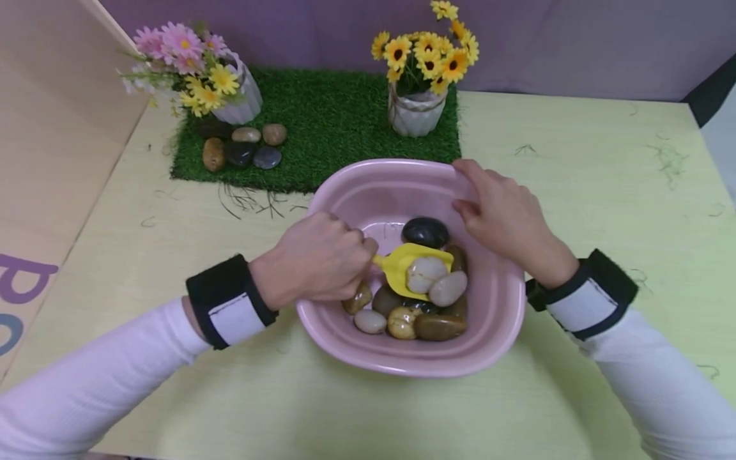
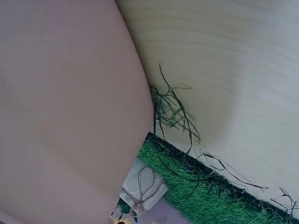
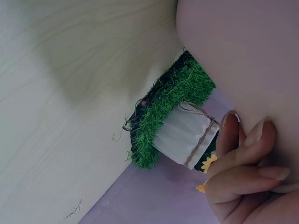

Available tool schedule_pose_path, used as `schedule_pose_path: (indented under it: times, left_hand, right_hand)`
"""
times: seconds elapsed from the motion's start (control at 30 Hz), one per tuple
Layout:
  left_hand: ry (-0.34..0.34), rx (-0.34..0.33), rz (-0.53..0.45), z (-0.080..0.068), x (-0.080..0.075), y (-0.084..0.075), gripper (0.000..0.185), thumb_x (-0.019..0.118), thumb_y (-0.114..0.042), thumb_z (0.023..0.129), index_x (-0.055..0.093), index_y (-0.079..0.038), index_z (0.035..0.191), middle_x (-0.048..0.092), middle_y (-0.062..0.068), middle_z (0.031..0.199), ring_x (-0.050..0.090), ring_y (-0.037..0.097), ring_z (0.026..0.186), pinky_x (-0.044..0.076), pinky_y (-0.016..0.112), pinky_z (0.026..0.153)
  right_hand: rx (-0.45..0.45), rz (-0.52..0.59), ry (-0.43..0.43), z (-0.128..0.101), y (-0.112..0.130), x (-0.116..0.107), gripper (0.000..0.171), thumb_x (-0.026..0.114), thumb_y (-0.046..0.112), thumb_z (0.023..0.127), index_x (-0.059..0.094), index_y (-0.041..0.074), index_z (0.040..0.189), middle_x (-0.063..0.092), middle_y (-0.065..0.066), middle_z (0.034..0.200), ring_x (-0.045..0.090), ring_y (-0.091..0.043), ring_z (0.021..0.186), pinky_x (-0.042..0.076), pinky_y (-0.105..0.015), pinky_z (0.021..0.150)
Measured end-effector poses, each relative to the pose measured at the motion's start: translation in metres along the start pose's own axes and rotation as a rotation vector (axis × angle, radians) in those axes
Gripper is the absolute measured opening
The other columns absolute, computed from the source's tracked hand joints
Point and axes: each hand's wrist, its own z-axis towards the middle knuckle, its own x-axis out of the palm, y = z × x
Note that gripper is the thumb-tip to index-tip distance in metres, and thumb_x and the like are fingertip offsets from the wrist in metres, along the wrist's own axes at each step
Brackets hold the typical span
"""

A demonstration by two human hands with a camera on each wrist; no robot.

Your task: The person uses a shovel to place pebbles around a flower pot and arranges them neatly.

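Note:
A pink basin [image 1: 345, 191] sits on the pale green table, holding several smooth stones [image 1: 428, 319]. My left hand [image 1: 322, 259] grips the handle of a yellow scoop [image 1: 402, 259] inside the basin; two pale stones [image 1: 428, 275] lie on its blade, and a black stone [image 1: 425, 231] rests behind it. My right hand [image 1: 500, 211] holds the basin's far right rim, fingers curled over the edge [image 3: 243, 158]. The left wrist view shows only the basin's pink outer wall [image 2: 65, 107] beside the table.
A green grass mat [image 1: 322, 121] lies behind the basin, with a pot of sunflowers [image 1: 422, 76], a tipped pot of pink flowers [image 1: 195, 70] and several stones [image 1: 244, 147]. Loose grass strands [image 2: 173, 112] litter the table. A wooden panel [image 1: 52, 128] stands at left.

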Motion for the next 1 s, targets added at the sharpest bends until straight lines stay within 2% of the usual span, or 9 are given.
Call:
schedule_pose_path:
  times: [0.33,0.5,0.63,0.73,0.9,1.0]
  left_hand:
    - [-0.002,-0.012,-0.019,0.0,0.0,-0.002,0.034,0.054,-0.039,0.092,0.058,-0.015,0.069,0.044,-0.006,0.052,0.042,0.009,0.042,0.036,0.025,0.042]
    - [0.015,0.008,-0.052,0.006,0.004,-0.005,0.033,0.053,-0.039,0.095,0.065,-0.012,0.081,0.055,-0.003,0.06,0.05,0.011,0.048,0.043,0.027,0.048]
    - [0.065,0.057,-0.063,0.01,0.007,-0.006,0.023,0.053,-0.029,0.094,0.065,-0.009,0.091,0.061,0.001,0.069,0.056,0.014,0.057,0.048,0.029,0.055]
    - [0.088,0.065,-0.073,0.011,0.009,-0.005,0.02,0.053,-0.025,0.094,0.065,-0.009,0.095,0.062,0.002,0.072,0.057,0.015,0.06,0.048,0.03,0.057]
    - [0.118,0.006,-0.109,0.011,0.01,-0.004,0.029,0.049,-0.039,0.097,0.062,-0.014,0.107,0.063,0.002,0.074,0.058,0.016,0.06,0.047,0.03,0.055]
    - [0.169,-0.034,-0.16,0.013,0.009,-0.003,0.033,0.048,-0.043,0.097,0.06,-0.015,0.107,0.058,-0.001,0.069,0.055,0.013,0.056,0.046,0.028,0.053]
  right_hand:
    - [0.003,-0.01,0.001,0.0,0.001,-0.001,0.052,0.058,0.014,0.09,0.04,0.007,0.138,0.063,-0.022,0.103,0.059,-0.033,0.068,0.045,-0.039,0.048]
    - [0.002,-0.014,-0.003,0.0,0.001,-0.001,0.052,0.059,0.014,0.09,0.04,0.006,0.138,0.063,-0.023,0.104,0.06,-0.033,0.069,0.046,-0.04,0.048]
    - [0.0,-0.013,-0.008,0.0,0.0,0.0,0.052,0.059,0.015,0.09,0.04,0.006,0.138,0.063,-0.023,0.105,0.061,-0.035,0.072,0.047,-0.042,0.05]
    - [0.0,-0.013,-0.008,0.0,0.001,0.0,0.052,0.059,0.015,0.09,0.04,0.006,0.138,0.063,-0.023,0.104,0.061,-0.035,0.073,0.047,-0.043,0.05]
    - [0.005,-0.011,0.0,0.0,0.002,0.0,0.052,0.059,0.015,0.09,0.04,0.007,0.138,0.063,-0.022,0.103,0.06,-0.033,0.07,0.046,-0.04,0.049]
    - [0.01,-0.01,0.007,0.0,0.002,-0.001,0.053,0.058,0.015,0.09,0.039,0.007,0.139,0.063,-0.022,0.102,0.059,-0.032,0.069,0.045,-0.039,0.048]
